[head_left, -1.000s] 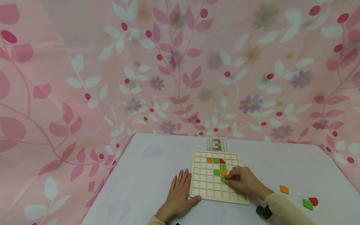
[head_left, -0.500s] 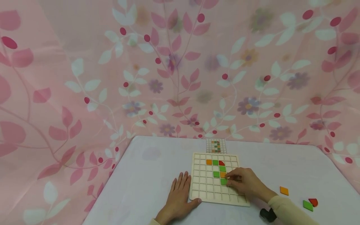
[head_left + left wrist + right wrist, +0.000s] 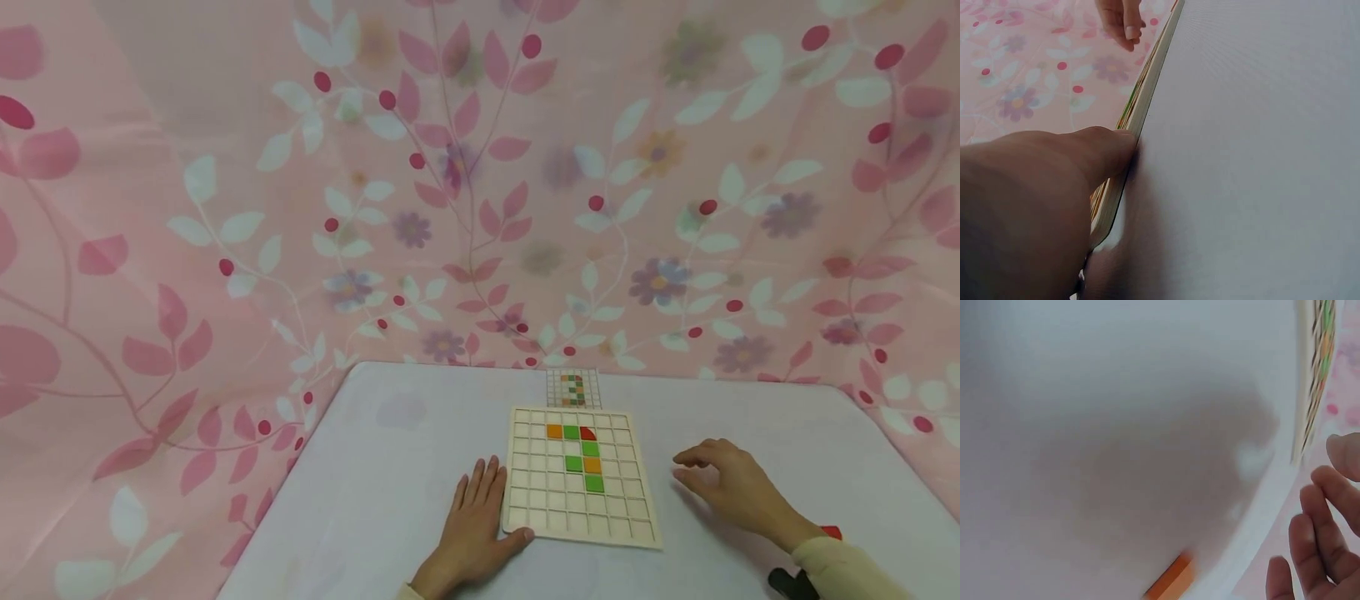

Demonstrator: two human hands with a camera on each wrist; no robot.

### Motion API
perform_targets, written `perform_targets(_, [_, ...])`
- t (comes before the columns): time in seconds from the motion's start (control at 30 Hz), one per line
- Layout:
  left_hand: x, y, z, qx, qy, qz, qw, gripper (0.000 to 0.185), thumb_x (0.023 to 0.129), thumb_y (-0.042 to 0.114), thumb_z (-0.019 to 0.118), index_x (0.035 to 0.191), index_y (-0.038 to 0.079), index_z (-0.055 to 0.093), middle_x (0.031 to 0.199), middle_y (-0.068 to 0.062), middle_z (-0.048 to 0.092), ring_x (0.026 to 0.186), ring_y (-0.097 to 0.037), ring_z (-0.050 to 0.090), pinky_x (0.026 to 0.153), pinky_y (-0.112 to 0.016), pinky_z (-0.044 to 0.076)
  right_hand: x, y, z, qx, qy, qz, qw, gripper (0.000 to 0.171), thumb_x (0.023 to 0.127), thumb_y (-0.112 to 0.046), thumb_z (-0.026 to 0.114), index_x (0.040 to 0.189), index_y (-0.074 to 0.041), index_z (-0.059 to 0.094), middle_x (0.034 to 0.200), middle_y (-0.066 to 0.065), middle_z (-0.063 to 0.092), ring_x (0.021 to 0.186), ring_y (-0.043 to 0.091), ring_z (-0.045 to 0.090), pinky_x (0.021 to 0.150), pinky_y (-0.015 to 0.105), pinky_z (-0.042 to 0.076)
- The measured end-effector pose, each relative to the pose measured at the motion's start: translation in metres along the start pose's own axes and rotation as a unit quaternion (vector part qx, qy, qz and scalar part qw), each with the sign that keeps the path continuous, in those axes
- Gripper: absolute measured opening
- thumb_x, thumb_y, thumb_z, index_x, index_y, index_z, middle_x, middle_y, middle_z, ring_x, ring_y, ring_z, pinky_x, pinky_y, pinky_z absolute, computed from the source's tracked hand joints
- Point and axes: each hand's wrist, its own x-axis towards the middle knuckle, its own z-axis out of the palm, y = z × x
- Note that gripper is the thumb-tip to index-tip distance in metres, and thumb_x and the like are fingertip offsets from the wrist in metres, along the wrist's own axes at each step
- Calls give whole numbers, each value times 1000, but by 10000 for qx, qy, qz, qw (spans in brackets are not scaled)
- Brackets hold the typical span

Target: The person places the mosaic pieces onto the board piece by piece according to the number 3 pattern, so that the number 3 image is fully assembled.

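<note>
A pale wooden grid board point(image 3: 585, 540) lies on the white table. Set in its cells are orange tiles point(image 3: 554, 431), several green tiles point(image 3: 594, 483) and a red tile with one rounded corner point(image 3: 588, 433). My left hand point(image 3: 472, 533) rests at the board's left side, fingers straight; its thumb point(image 3: 1113, 147) touches the board's near edge. Right of the board my right hand point(image 3: 738, 496) hovers over the table, fingers loosely bent and holding nothing. An orange tile point(image 3: 1172, 580) lies near it in the right wrist view; the head view hides it behind that hand.
Behind the board lies a printed grid card point(image 3: 573, 389) with a coloured pattern. A loose red tile point(image 3: 831, 532) peeks out past the right sleeve point(image 3: 843, 567). A black wrist device point(image 3: 791, 583) sits by the sleeve. Pink floral cloth point(image 3: 450, 208) hangs behind the table.
My right hand has let go of the green tile in the board's lowest filled cell and moved right, off the board. It now covers the loose orange tile. The left hand stays put.
</note>
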Motion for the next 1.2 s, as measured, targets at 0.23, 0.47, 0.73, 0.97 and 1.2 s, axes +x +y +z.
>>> perform_targets(0.23, [0, 2, -1, 43, -61, -88, 9999, 98, 89, 70, 51, 157, 7, 22, 166, -11, 13, 153, -32, 7, 120, -59, 9, -28, 28, -27, -677, -146, 817, 9943, 36, 83, -40, 79, 107, -13, 73, 96, 6, 69, 87, 30, 61, 63, 50, 48])
perform_targets(0.47, [1, 1, 2, -53, -88, -190, 9998, 98, 88, 69, 53, 157, 7, 22, 166, -9, 13, 153, -30, 5, 120, -57, 7, -55, 55, -49, -717, -1254, 1914, 9708, 49, 93, -56, 59, 103, -9, 67, 92, 10, 66, 83, 37, 60, 59, 54, 47])
perform_targets(0.73, [2, 1, 3, -15, -107, -217, 9997, 99, 88, 72, 51, 158, 8, 23, 166, -7, 13, 154, -29, 5, 120, -57, 8, -77, 70, -49, -449, -1620, 2216, 9605, 48, 94, -50, 62, 101, -3, 64, 82, 3, 59, 79, 22, 56, 65, 42, 49])
perform_targets(0.97, [1, 1, 2, -52, -91, -236, 9997, 98, 88, 70, 52, 158, 8, 22, 166, -7, 12, 154, -28, 4, 120, -57, 7, -81, 73, -49, -252, -1928, 2371, 9518, 48, 91, -46, 66, 105, -1, 64, 84, 1, 57, 77, 17, 49, 65, 32, 47])
perform_targets(1.2, [2, -1, 3, -13, -126, -208, 9997, 99, 88, 72, 50, 158, 9, 20, 167, -6, 11, 154, -28, 3, 121, -56, 6, -90, 76, -51, -187, -1621, 2247, 9607, 30, 88, -19, 74, 107, 2, 64, 95, 5, 66, 84, 19, 60, 68, 35, 56])
